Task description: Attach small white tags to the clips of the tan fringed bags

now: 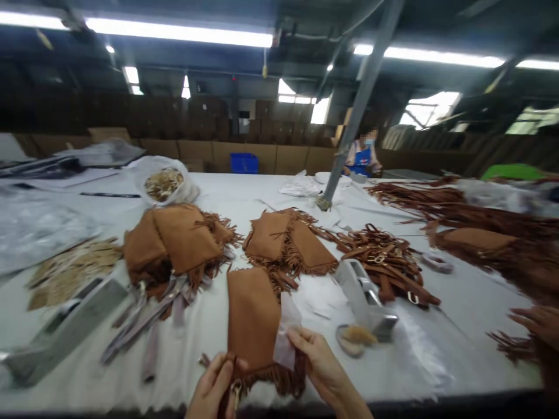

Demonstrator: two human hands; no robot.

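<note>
A brown fringed suede bag [253,314] lies flat at the table's front edge, its fringe toward me. My left hand [213,381] pinches the lower left corner of the bag, beside a small gold-coloured metal clasp [236,389]. At its right edge, my right hand [321,364] grips a thin white sheet [288,334] between thumb and fingers. The sheet partly covers that side of the bag; whether it is paper or plastic I cannot tell. More fringed bags [183,238] [268,235] lie beyond, some with grey straps [151,323] trailing from them.
Grey tape dispensers [364,297] [65,329] stand on both sides. Brown straps with buckles [384,256] are heaped at right. A white bag of tan pieces [163,183] sits at back left. Another person's hand [539,323] reaches in at far right; a metal post [362,99] rises behind.
</note>
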